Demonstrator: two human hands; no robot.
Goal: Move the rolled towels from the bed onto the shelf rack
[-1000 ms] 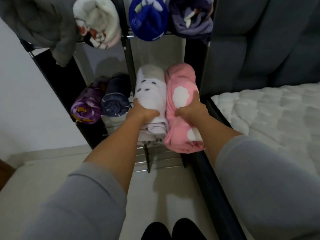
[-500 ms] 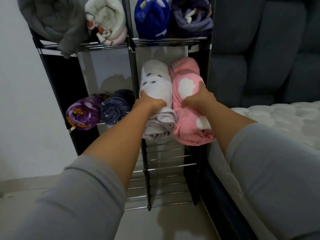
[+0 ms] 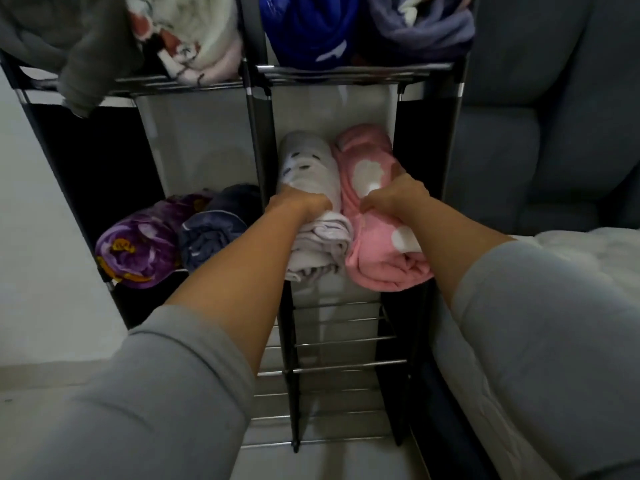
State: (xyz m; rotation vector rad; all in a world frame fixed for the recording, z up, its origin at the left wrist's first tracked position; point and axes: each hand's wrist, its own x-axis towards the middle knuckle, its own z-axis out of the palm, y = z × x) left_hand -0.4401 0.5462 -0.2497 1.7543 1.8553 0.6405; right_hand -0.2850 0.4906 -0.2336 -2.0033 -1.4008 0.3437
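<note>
Two rolled towels lie side by side in the middle right compartment of the black shelf rack point(image 3: 258, 140). My left hand point(image 3: 299, 204) grips the white towel point(image 3: 311, 168), whose rolled end sticks out over the shelf's front. My right hand point(image 3: 394, 199) grips the pink towel with white clouds point(image 3: 374, 230), which also overhangs the front. Both towels reach back towards the compartment's rear wall. The bed point(image 3: 588, 258) shows at the right with its white quilted cover.
A purple floral roll point(image 3: 138, 251) and a dark blue roll point(image 3: 211, 230) fill the middle left compartment. The top shelf holds a grey roll point(image 3: 83, 46), a white patterned roll point(image 3: 194, 36), a blue roll point(image 3: 308, 29) and a lilac roll point(image 3: 422, 26). Bare metal bars point(image 3: 346, 341) form the lower shelves.
The view has tilted up and drawn closer to the rack. Both hands have pushed the white and pink towels a little deeper into the middle right compartment.
</note>
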